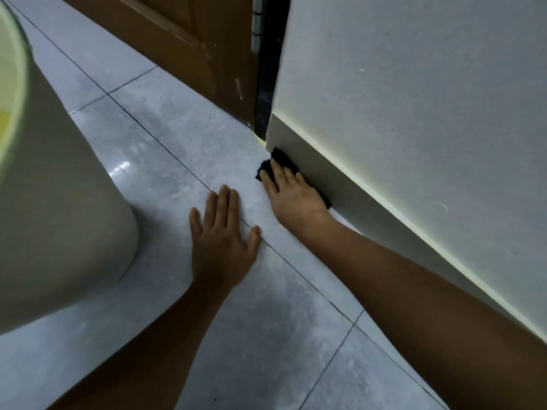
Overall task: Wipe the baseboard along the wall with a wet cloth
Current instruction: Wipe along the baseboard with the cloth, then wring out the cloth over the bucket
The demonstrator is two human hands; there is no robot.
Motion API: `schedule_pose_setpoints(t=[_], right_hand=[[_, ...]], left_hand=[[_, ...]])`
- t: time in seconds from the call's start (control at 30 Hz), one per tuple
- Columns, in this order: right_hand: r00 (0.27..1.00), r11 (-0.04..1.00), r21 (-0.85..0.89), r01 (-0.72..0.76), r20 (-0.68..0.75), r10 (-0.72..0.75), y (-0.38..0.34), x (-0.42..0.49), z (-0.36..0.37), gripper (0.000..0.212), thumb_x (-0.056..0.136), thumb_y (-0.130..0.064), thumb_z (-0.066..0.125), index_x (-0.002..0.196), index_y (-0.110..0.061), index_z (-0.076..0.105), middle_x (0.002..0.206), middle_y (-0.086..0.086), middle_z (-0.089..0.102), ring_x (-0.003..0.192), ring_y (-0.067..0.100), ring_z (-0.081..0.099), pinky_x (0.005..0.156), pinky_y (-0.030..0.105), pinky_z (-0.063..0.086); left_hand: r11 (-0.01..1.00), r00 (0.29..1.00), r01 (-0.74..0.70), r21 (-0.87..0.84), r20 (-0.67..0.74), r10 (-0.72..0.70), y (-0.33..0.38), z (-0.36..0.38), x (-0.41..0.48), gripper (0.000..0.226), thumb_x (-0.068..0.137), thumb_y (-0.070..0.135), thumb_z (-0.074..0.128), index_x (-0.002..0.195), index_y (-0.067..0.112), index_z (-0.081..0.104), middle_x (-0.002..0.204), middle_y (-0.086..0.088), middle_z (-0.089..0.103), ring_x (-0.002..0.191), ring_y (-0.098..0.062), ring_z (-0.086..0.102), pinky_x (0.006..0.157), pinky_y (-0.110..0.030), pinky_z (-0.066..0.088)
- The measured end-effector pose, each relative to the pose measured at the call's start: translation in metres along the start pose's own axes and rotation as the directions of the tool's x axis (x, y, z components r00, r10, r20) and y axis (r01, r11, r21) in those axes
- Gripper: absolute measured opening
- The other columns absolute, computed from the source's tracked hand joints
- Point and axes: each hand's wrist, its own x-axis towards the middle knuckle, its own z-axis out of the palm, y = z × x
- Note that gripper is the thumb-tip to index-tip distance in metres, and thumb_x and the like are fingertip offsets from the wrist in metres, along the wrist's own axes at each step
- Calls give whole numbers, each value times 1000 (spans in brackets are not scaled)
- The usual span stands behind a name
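A large pale bucket (59, 179) fills the left side of the view, cut off by the frame; inside its rim a patch of yellowish-green shows, though what it holds cannot be made out. The person's right hand (291, 193) lies flat, fingers extended, pressing a black cloth (282, 159) against the baseboard (355, 196) near the wall's corner end, just beside the dark door frame (268, 93). Most of the cloth is hidden under the hand (only its edges show above the fingertips and past the heel of the palm). The left hand (223, 235) rests open and flat on the grey tiled floor (165, 137), fingers spread, holding nothing, near the right hand but apart. A brown wooden door (189, 39) stands behind.
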Motion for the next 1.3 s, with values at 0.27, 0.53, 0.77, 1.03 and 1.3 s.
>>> schedule_pose_setpoints(t=[0.27,0.53,0.77,1.03,1.3], right_hand=[[996,992,127,-13,-86,24,-12,33,-9,57,101,-12,22,152,-11,-5,158,16,-4,144,28,13,113,38,18],[996,984,170,-59,-62,71,14,-48,25,60,99,-10,30,152,-18,5,158,14,7,139,25,27,104,34,33],[931,379,902,-208,64,359,31,-124,-19,48,93,9,40,134,-16,43,121,-1,57,79,5,58,63,10,45],[911,508,861,29,-231,340,26,-185,-123,56,89,8,44,135,-24,41,129,6,57,98,18,59,69,19,49],[796,227,909,349,-416,441,26,-247,-243,51,78,16,44,111,-20,59,113,-6,68,108,4,59,87,22,52]], left_hand=[[1000,1000,-6,-9,12,6,-2,2,0,74,92,57,25,150,14,11,158,-7,7,145,-22,1,116,-49,1],[1000,1000,-6,-27,12,6,-3,3,-1,75,90,56,26,150,13,13,158,-7,10,145,-23,6,115,-48,1],[902,968,244,-357,141,-206,47,-42,4,52,96,40,39,136,6,44,143,-18,42,132,-31,37,109,-48,26],[-147,740,669,-728,671,44,117,-201,25,46,92,50,48,111,11,61,108,-13,66,91,-24,65,62,-33,55],[-87,841,536,-840,522,144,115,-350,11,27,98,17,44,114,-3,53,96,-18,62,85,-25,61,70,-34,51]])
